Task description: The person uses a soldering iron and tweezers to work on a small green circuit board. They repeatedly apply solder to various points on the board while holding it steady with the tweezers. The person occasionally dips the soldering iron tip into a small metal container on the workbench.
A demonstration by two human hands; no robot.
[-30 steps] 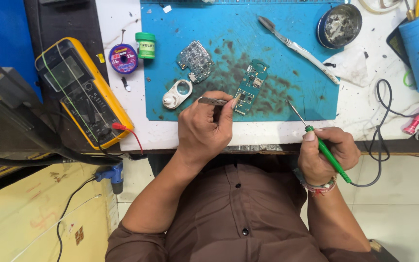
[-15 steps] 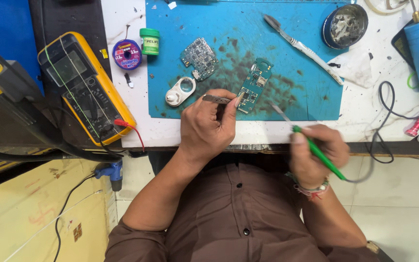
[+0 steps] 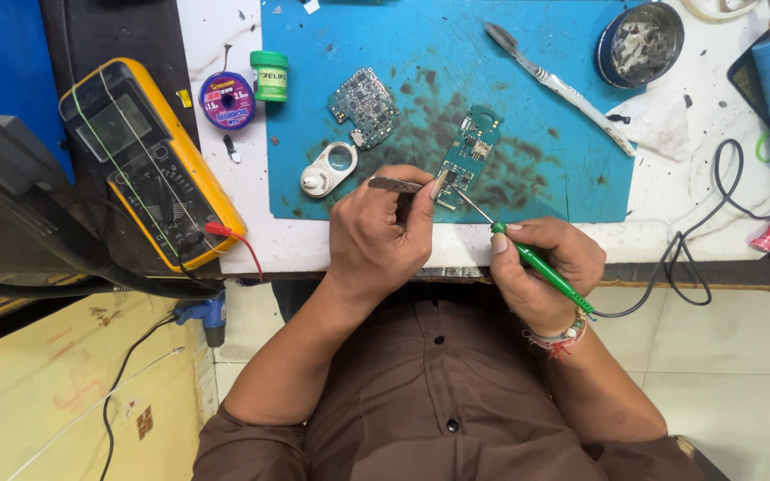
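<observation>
Green soldering iron (image 3: pixel 541 267) is clamped in your right hand (image 3: pixel 541 272), and its tip has moved up from the desk edge onto the narrow green circuit board (image 3: pixel 467 153) on the blue mat (image 3: pixel 528 134). Your left hand (image 3: pixel 376 236) still pinches the metal tweezers (image 3: pixel 396 184) against that board's lower end.

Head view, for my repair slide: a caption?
Left hand steadies tweezers, right hand aims soldering iron at green circuit board.

You have bare mat (image 3: pixel 528 80) toward the bench's far edge between the grey board (image 3: pixel 364 105) and toothbrush (image 3: pixel 559 86); near edge blocked by both hands, left side by the multimeter (image 3: pixel 149 165).
</observation>
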